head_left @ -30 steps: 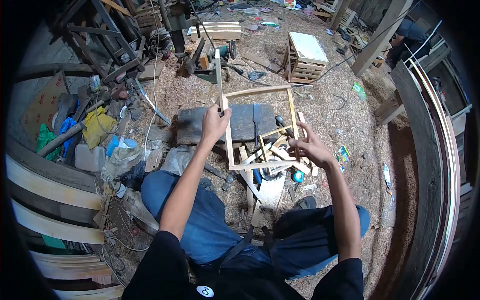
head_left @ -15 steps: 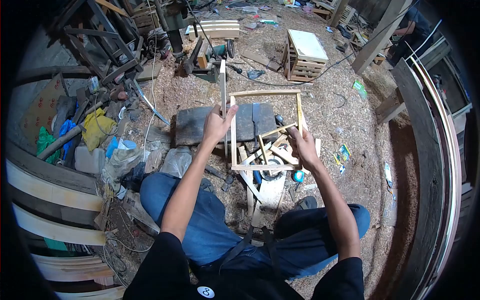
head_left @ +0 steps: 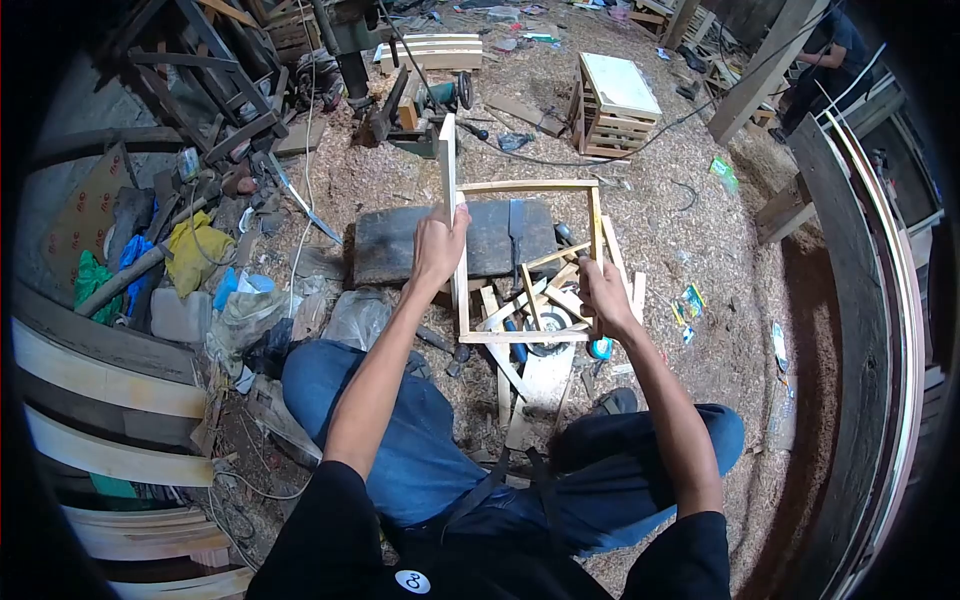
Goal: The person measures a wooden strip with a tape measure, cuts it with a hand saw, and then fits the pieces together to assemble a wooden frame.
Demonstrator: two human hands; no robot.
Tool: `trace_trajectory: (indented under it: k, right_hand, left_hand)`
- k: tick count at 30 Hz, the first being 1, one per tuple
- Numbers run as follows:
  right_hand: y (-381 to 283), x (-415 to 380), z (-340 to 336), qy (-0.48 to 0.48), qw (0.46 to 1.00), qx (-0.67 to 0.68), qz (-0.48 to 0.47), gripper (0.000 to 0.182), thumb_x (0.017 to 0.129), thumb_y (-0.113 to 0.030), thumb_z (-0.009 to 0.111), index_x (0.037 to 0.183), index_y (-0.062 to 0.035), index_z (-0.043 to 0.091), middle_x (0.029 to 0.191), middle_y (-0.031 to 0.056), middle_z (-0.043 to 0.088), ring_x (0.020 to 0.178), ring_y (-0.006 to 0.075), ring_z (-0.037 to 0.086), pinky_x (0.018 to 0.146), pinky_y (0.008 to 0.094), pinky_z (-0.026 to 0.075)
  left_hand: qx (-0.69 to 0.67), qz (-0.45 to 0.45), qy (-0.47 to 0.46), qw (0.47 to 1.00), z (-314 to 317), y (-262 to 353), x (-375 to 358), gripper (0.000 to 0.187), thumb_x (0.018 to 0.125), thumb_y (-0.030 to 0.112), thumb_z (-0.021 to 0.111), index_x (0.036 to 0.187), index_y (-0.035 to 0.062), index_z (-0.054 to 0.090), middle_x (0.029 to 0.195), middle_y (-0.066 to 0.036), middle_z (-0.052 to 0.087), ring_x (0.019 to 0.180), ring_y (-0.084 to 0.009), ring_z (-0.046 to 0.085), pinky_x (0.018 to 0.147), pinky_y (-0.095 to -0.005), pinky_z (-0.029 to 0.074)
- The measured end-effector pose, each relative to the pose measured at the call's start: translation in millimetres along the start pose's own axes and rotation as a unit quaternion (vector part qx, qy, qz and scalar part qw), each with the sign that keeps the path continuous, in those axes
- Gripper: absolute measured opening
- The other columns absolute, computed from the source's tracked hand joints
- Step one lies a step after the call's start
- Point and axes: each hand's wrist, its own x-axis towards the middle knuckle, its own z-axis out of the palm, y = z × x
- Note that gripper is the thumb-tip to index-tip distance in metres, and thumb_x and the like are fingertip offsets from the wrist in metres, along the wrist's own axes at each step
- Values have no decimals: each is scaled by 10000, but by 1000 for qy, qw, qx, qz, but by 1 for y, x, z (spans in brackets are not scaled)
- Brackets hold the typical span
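A light rectangular wooden frame [head_left: 525, 186] is held up in front of me, see-through in its middle. My left hand [head_left: 437, 247] is closed around its left side, where a pale flat slat [head_left: 447, 165] sticks up past the frame's top. On the right side bar, my right hand [head_left: 606, 298] grips low down with fingers curled. Behind the frame lies a dark plank [head_left: 395, 245] with a flat, dark chisel-like tool [head_left: 516, 228] on it. Thin wood strips [head_left: 530, 295] and a teal tape measure [head_left: 600, 348] lie below, partly covered by the frame and right hand.
Sawdust and shavings cover the ground. A hammer [head_left: 440, 343] lies near my left knee. Farther off are a green power tool [head_left: 440, 97] with a cable and a slatted crate [head_left: 615, 105]. A long beam [head_left: 850, 300] runs along the right. Another person [head_left: 828, 65] is at the far right.
My right hand has moved slightly down, its fingers now curled around the right bar. The frame has shifted a little to the left, and the slat has turned slightly.
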Motion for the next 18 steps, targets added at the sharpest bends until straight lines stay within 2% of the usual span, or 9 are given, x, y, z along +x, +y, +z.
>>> trace_trajectory:
  k: [2, 8, 10, 12, 13, 14, 16, 17, 18]
  right_hand:
    - [-6, -5, 5, 5, 1000, -13, -4, 260, 950, -287, 456, 746, -143, 384, 552, -72, 295, 427, 41, 262, 367, 228, 221]
    - [-14, -10, 10, 3, 1000, 24, 14, 241, 948, -272, 460, 757, -145, 385, 558, -77, 294, 431, 40, 264, 371, 228, 230]
    - [-10, -8, 5, 2, 1000, 16, 8, 232, 946, -266, 462, 764, -143, 389, 564, -75, 304, 436, 38, 268, 375, 229, 237]
    - [-8, -6, -3, -37, 997, 47, 50, 223, 942, -254, 465, 768, -134, 390, 550, -74, 306, 433, 45, 288, 374, 237, 276]
    - [-3, 0, -8, -57, 997, 19, 42, 221, 938, -283, 481, 823, -94, 476, 596, -35, 433, 442, 59, 383, 393, 242, 381]
    - [1, 3, -11, -56, 997, 19, 42, 221, 938, -283, 481, 823, -94, 476, 596, -35, 433, 442, 59, 383, 393, 242, 381]
    - [-16, -5, -5, -45, 998, -34, -17, 336, 922, -382, 526, 980, -51, 501, 723, 22, 527, 520, 87, 492, 452, 245, 444]
    - [-29, -12, -2, -44, 998, -9, -38, 562, 885, -508, 547, 1152, -26, 440, 851, 81, 568, 622, 133, 575, 534, 278, 503]
    - [-33, -12, -1, -10, 998, 9, -59, 689, 860, -591, 527, 1207, -16, 374, 855, 98, 574, 655, 164, 601, 581, 320, 529]
  left_hand:
    - [-13, 11, 9, 1000, 1, -2, 0, 295, 919, 251, 492, 874, -14, 614, 701, -180, 630, 674, -345, 635, 619, -426, 474]
    - [-30, -8, 17, 999, 3, -1, 1, 351, 931, 301, 483, 880, -22, 610, 717, -166, 646, 679, -327, 641, 615, -399, 472]
    - [-75, 30, 34, 996, 6, -4, 3, 456, 940, 415, 460, 828, -1, 611, 639, -111, 609, 604, -264, 605, 577, -372, 447]
    - [-91, 2, 18, 996, 7, -8, 5, 506, 934, 473, 443, 791, 15, 603, 603, -86, 570, 577, -228, 571, 561, -359, 430]
    - [-107, -28, 4, 994, 6, -9, 6, 556, 928, 531, 426, 754, 31, 596, 566, -60, 532, 550, -192, 537, 546, -345, 414]
    - [-108, -28, 3, 994, 5, -11, 6, 556, 928, 531, 426, 754, 31, 596, 566, -60, 532, 550, -192, 537, 546, -345, 414]
    - [-122, -38, -23, 992, 3, -13, 7, 598, 913, 586, 410, 695, 53, 572, 530, -33, 466, 529, -155, 486, 532, -324, 392]
    - [-121, -26, -16, 992, 6, -12, 6, 591, 920, 570, 408, 677, 56, 569, 530, -42, 488, 537, -170, 509, 537, -335, 400]
    - [-122, -26, -17, 992, 9, -11, 4, 591, 920, 570, 408, 677, 56, 569, 530, -42, 488, 537, -170, 509, 537, -335, 400]
